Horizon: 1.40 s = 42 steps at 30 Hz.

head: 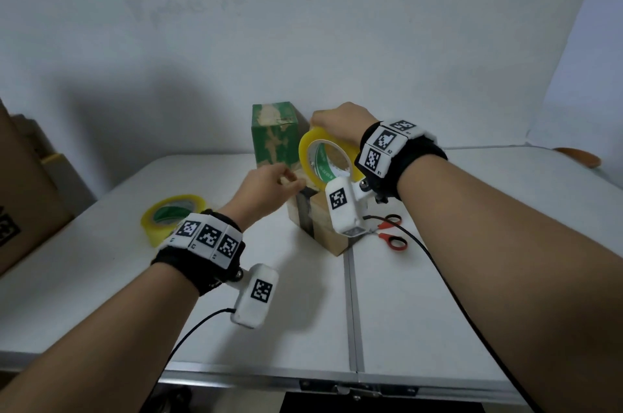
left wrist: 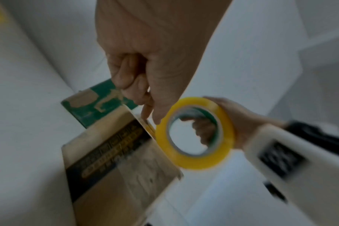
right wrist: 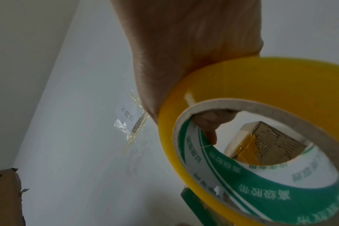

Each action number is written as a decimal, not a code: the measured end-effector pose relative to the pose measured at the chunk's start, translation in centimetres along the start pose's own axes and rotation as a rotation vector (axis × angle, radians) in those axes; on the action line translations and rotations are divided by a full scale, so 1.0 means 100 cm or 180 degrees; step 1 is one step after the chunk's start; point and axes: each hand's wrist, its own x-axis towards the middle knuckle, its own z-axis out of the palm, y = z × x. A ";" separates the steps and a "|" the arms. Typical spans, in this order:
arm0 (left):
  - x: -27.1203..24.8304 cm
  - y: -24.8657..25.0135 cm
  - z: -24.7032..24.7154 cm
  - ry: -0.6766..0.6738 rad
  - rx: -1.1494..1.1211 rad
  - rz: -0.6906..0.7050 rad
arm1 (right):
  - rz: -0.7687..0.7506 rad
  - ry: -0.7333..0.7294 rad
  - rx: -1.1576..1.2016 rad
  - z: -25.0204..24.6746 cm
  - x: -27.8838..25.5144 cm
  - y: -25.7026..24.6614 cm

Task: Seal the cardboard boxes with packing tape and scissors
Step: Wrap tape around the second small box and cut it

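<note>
Gripping yellow tape roll (head: 328,156), right hand (head: 340,120) above brown box (head: 323,227); left hand (head: 266,186) pinches tape end at box edge. Only head view shows scissors (head: 392,232) on counter (head: 472,277).

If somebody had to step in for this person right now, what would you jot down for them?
Right hand grips the yellow tape roll upright above the brown box.
Left hand pinches at the roll's edge by the box top, seemingly the loose tape end.
Green box stands behind; spare roll lies left; scissors lie right of the brown box.
Done: tape being started on the brown box.
Left: pull the strip across, press, cut; whether the green box is sealed is unclear.
</note>
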 end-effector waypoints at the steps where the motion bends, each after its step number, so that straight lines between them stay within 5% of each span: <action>1: -0.005 0.008 0.000 -0.0059 0.0178 0.0155 | 0.0030 0.0028 0.0093 -0.002 -0.003 0.000; 5: -0.016 0.028 0.003 -0.0511 0.1084 0.0649 | 0.0083 -0.0093 0.0465 -0.009 -0.009 0.005; 11: -0.023 0.059 0.015 -0.0966 0.1662 0.0632 | 0.0190 -0.0350 0.1436 0.005 0.032 0.044; 16: -0.014 0.050 0.018 -0.0737 0.1539 0.0692 | 0.0089 -0.0662 0.2465 -0.012 -0.034 0.032; 22: -0.005 0.026 0.020 -0.0495 0.1260 0.0769 | 0.0001 -0.0430 0.2949 -0.003 -0.060 0.036; 32: -0.001 0.025 0.017 -0.0568 0.1362 0.0808 | 0.0154 0.0207 0.2792 -0.002 -0.077 0.031; 42: 0.008 0.028 0.020 -0.0510 0.1418 0.0869 | 0.0391 -0.0207 0.2754 0.002 -0.116 0.058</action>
